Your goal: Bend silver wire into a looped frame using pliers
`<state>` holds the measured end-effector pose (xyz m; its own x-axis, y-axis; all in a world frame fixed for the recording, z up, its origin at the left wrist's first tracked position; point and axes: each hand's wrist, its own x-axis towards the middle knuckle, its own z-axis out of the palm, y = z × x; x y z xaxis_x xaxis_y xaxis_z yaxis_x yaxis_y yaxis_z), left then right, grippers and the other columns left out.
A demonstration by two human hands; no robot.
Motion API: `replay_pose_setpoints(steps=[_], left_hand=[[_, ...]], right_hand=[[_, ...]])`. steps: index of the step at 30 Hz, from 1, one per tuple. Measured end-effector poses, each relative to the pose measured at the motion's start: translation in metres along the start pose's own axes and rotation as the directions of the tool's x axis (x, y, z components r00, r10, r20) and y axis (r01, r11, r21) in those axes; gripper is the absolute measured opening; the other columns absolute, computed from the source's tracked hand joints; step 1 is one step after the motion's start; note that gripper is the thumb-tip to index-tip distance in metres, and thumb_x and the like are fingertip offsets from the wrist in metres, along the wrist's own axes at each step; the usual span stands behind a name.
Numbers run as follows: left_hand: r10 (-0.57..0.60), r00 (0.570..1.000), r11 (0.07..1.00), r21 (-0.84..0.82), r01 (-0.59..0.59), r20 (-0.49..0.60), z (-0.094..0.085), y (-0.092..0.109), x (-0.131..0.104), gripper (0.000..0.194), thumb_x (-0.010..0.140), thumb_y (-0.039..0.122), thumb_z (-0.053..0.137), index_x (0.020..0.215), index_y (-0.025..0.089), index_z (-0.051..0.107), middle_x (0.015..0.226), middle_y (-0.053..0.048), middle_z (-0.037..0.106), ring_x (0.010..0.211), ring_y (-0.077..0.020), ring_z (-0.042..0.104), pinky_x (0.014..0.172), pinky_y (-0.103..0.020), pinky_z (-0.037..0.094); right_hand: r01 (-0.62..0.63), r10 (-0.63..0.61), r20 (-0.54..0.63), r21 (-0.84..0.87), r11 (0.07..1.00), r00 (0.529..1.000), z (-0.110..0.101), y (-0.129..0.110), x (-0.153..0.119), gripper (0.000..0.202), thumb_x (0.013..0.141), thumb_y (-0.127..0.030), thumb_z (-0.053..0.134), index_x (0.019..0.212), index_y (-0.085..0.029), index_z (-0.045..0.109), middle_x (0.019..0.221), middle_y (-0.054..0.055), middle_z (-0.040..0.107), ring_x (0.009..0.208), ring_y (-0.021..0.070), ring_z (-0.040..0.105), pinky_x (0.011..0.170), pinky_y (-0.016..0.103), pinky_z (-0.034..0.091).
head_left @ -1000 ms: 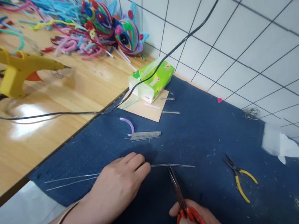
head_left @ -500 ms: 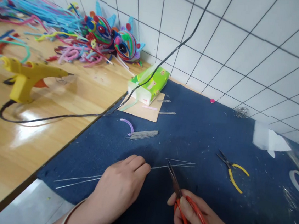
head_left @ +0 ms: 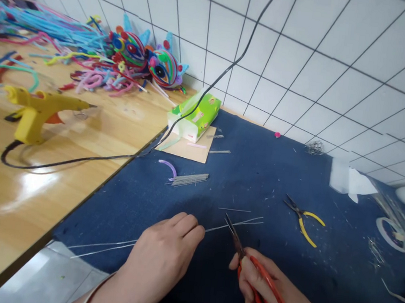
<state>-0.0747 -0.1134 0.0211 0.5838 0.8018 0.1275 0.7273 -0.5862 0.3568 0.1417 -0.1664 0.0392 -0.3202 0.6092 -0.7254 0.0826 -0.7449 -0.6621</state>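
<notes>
My left hand is closed round thin metal wires, whose ends stick out on both sides of the fist. My right hand grips red-handled pliers; their slim jaws lie at the wires just right of my left hand. Behind the jaws a single short wire rests on the dark blue mat. Farther back lie a bundle of wires and a curved purple piece.
Yellow-handled pliers lie open at the right. A yellow glue gun stands on the wooden table, its black cable crossing to the mat. Tissue pack, colourful craft heads and tape roll sit farther out.
The view has shifted slightly, so the background things sit farther left. The red pliers' handles look spread wider apart. My left hand still holds the wires.
</notes>
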Motion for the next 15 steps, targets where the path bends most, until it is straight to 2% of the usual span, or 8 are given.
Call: replay_pose_setpoints(steps=[6,15], left_hand=[[0.055,0.998,0.998,0.013,-0.055,0.039,0.002,0.01,0.008,0.013,0.082,0.013,0.044,0.074,0.019,0.053,0.072,-0.001,0.049,0.065,-0.0163,0.045,0.055,-0.029,0.036],[0.069,0.995,0.997,0.034,-0.072,0.077,0.012,0.01,0.014,0.012,0.08,0.012,0.047,0.071,0.019,0.053,0.07,-0.001,0.049,0.063,-0.0162,0.045,0.053,-0.028,0.036]], right_hand=[[-0.019,0.018,-0.039,-0.026,0.999,0.999,-0.004,0.007,-0.007,0.04,0.081,-0.057,0.038,0.097,-0.021,0.043,0.064,-0.007,0.038,0.036,0.0001,0.03,0.032,0.012,0.027],[-0.024,0.024,0.014,-0.028,0.999,1.0,-0.009,0.004,-0.008,0.023,0.083,-0.041,0.043,0.089,-0.019,0.045,0.057,-0.008,0.034,0.036,0.0013,0.027,0.03,0.012,0.027]])
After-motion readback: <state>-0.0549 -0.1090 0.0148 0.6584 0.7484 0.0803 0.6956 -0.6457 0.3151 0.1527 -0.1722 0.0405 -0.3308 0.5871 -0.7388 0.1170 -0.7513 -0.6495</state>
